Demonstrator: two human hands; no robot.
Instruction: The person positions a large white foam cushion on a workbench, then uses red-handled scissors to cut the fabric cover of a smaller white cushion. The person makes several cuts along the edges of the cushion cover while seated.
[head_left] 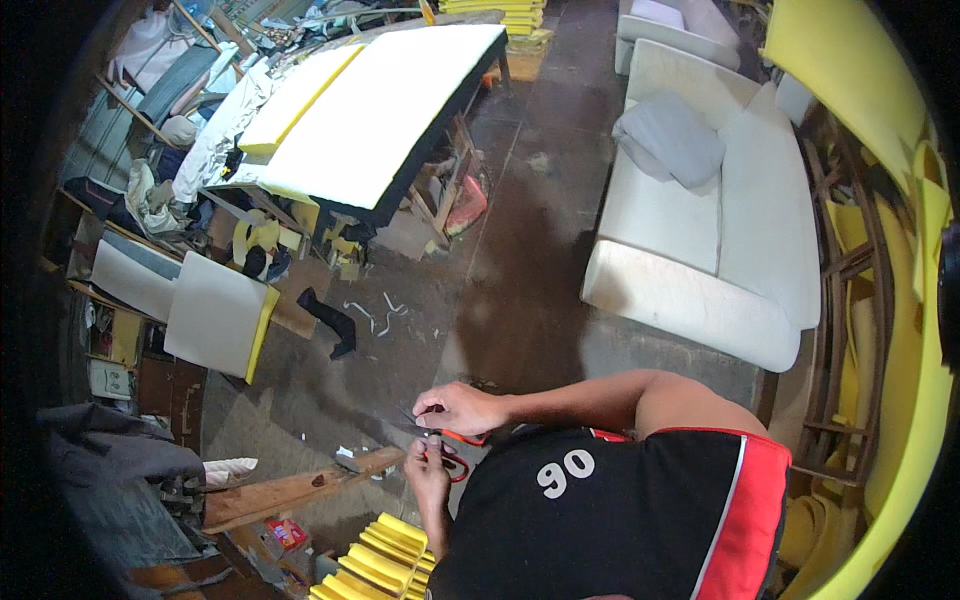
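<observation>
Red-handled scissors (466, 438) are before the black shirt (600, 525), fingers of the right hand (460, 408) and left hand (428, 482) narrow upon them; I judge they are being adjusted, next calling for careful grip.

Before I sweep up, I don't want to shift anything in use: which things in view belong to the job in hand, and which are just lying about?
Job in hand:
red-handled scissors, held in the left hand and right hand

Apparently just lying about:
black piece on the floor
white strips beside it
wooden plank
red packet
</observation>
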